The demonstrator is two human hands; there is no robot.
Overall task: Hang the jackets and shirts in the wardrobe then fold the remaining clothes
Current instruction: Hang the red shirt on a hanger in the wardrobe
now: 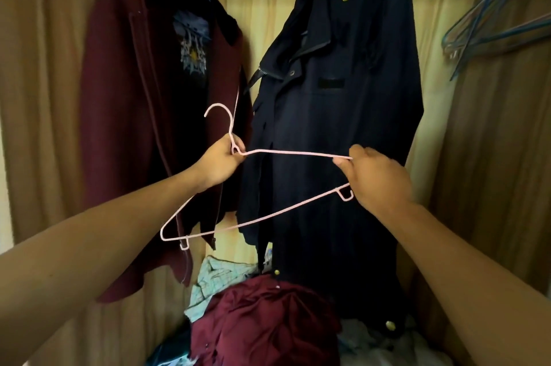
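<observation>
I hold an empty pink wire hanger (pixel 286 153) up in front of the open wardrobe. My left hand (pixel 219 164) pinches it at the base of its hook, and my right hand (pixel 377 178) grips its right shoulder end. A maroon hooded jacket (pixel 128 115) with a dark printed shirt inside hangs at the left on a blue hanger. A navy jacket (pixel 337 127) with gold buttons hangs at the right on a purple hanger. Below lies a heap of clothes with a maroon shirt (pixel 265 324) on top and a pale checked shirt (pixel 214 279) behind it.
Several empty blue hangers (pixel 495 23) hang at the upper right. Wooden wardrobe walls (pixel 489 157) stand on both sides, with the pale back panel (pixel 256 8) showing between the two hung garments.
</observation>
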